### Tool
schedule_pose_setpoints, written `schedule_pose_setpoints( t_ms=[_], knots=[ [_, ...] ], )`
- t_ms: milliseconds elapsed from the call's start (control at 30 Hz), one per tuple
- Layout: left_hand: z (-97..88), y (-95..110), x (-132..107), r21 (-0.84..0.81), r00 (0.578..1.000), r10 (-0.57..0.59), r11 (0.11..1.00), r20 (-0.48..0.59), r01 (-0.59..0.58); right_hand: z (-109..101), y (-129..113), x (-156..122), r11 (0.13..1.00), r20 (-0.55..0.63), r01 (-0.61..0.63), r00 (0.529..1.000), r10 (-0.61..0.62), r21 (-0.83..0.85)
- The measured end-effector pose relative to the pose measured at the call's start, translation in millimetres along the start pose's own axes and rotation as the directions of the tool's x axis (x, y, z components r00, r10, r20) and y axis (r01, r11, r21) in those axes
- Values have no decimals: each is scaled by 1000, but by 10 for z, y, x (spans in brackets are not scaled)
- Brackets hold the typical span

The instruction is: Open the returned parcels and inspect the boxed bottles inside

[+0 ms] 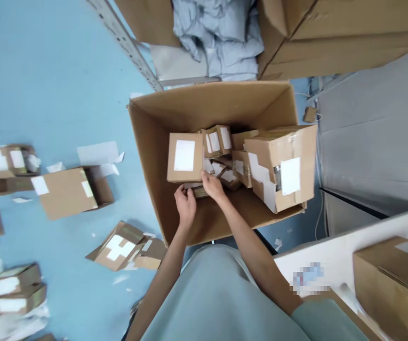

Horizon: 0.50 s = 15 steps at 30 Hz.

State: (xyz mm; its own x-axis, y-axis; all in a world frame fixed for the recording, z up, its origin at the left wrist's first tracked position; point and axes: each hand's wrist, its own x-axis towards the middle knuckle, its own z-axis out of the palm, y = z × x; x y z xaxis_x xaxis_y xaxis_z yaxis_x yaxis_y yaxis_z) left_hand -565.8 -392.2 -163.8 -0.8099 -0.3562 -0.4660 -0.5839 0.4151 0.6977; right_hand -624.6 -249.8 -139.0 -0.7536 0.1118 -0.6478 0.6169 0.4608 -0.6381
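Note:
A large open carton (225, 97) stands in front of me, with both my hands inside it. A brown cardboard box (175, 174) with a white label lies at its left. My right hand (213, 185) pinches that box at its near right corner. At its near edge my left hand (185, 203) has its fingers curled against it; the fingertips are partly hidden. Several smaller labelled boxes (220, 141) lie behind and to the right, some tilted on the carton's bottom. A bigger taped box (289, 142) with a torn white label leans on the carton's right side.
Opened boxes (67, 192) and paper scraps lie about the blue floor on the left. Behind the carton is a metal rack (126, 42) bearing grey-blue bundled stuff (221, 33) and large cartons. On the right are a grey panel (374, 118), a white board and a closed box (395, 279).

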Motion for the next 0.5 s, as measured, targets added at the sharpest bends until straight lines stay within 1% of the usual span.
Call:
schedule_pose_setpoints(
  t_ms=[67, 100, 133, 167, 200, 233, 267, 300, 367, 400, 433, 467, 500],
  knots=[
    [-19, 101, -133, -12, 998, -4, 1000, 61, 5, -181, -82, -288, 990, -12, 98, 995, -100, -104],
    [-8, 173, -199, -18, 996, -1, 1000, 94, 3, -318, -108, -457, 973, -51, 174, 982, -183, -148],
    [17, 263, -267, -26, 991, 8, 1000, 132, -5, -484, -117, -642, 951, -106, 251, 956, -272, -181],
    [53, 372, -337, -39, 983, 31, 999, 180, -24, -675, -102, -833, 928, -177, 316, 919, -351, -199],
    [99, 498, -408, -57, 970, 66, 997, 233, -54, -885, -56, -1022, 907, -259, 361, 875, -410, -215],
    [153, 642, -478, -78, 951, 109, 993, 288, -90, -1109, 23, -1197, 896, -354, 370, 826, -438, -245],
    [216, 800, -545, -97, 929, 152, 987, 337, -126, -1339, 136, -1348, 897, -455, 342, 776, -437, -279],
    [284, 968, -607, -110, 907, 191, 981, 375, -161, -1568, 280, -1469, 907, -548, 288, 726, -416, -306],
    [433, 1322, -715, -105, 867, 257, 966, 426, -235, -1999, 625, -1602, 944, -707, 151, 630, -321, -294],
    [512, 1494, -765, -83, 846, 287, 956, 449, -280, -2194, 804, -1617, 960, -749, 92, 607, -264, -264],
    [590, 1652, -817, -57, 821, 319, 941, 474, -332, -2371, 970, -1604, 974, -776, 32, 600, -197, -222],
    [667, 1790, -874, -32, 792, 350, 922, 500, -387, -2528, 1114, -1569, 984, -779, -20, 614, -129, -178],
    [740, 1901, -940, -12, 765, 375, 901, 524, -434, -2663, 1228, -1519, 988, -762, -54, 643, -77, -146]
  ],
)
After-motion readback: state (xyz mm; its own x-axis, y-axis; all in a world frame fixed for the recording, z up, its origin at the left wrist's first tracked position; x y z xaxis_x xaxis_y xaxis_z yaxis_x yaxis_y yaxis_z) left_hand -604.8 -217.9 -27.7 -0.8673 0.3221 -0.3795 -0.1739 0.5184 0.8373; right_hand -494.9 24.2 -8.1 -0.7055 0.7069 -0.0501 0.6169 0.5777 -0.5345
